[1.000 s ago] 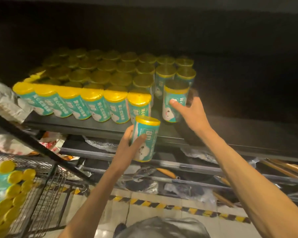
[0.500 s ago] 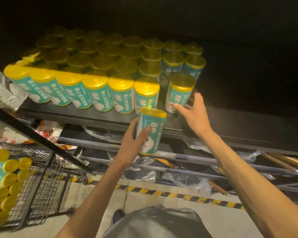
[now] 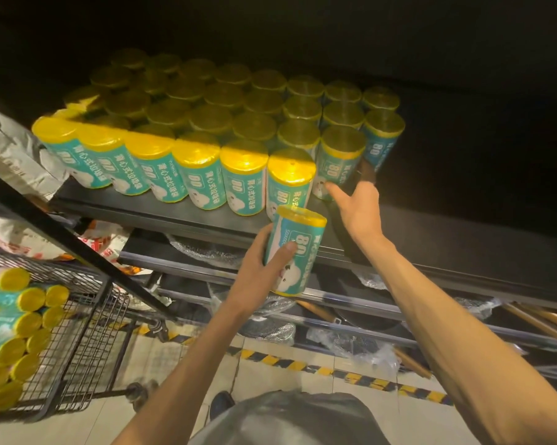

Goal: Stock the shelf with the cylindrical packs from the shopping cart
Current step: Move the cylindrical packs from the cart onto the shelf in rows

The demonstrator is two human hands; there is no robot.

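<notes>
Cylindrical pack (image 3: 294, 252) upright in the gripping left hand (image 3: 257, 274), below the shelf pack (image 3: 338, 165) under the right hand's (image 3: 357, 210) straight fingers.

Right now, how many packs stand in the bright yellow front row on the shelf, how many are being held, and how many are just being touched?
Front-row packs on the shelf: 6
Held pack, in the left hand: 1
Touched pack, just behind that row, at the right hand fingertips: 1
Total: 8
</notes>
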